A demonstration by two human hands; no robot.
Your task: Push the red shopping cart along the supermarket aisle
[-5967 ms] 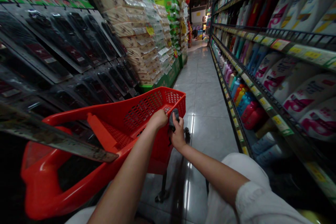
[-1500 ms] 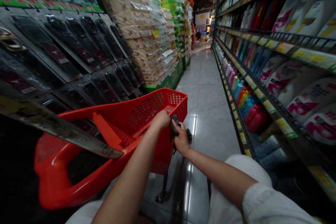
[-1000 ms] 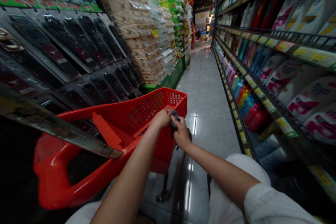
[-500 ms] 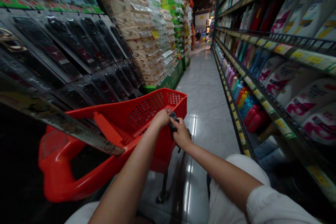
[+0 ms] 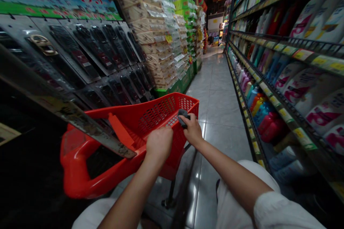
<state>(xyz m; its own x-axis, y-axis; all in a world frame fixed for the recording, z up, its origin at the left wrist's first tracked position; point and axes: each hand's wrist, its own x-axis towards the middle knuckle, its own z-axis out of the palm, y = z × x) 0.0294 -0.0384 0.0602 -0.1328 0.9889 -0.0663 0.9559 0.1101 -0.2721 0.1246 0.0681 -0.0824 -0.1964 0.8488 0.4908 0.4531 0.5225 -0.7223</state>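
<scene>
Right now your left hand (image 5: 159, 144) is closed in a fist on the near rim of the red shopping cart (image 5: 129, 139), and your right hand (image 5: 192, 131) curls its fingers around the dark handle grip (image 5: 182, 116) at that rim's right end. Left of the cart, a metal shelf edge (image 5: 80, 121) overhangs the basket; a leftward drift could snag it.

A shopper in pale, off-white clothing, the right sleeve (image 5: 279, 211) pushed up past the elbow into soft creases, both forearms bare to the left hand (image 5: 159, 144) and right hand (image 5: 192, 131), with matching light trousers (image 5: 231, 200) and no rings or watch showing.
</scene>
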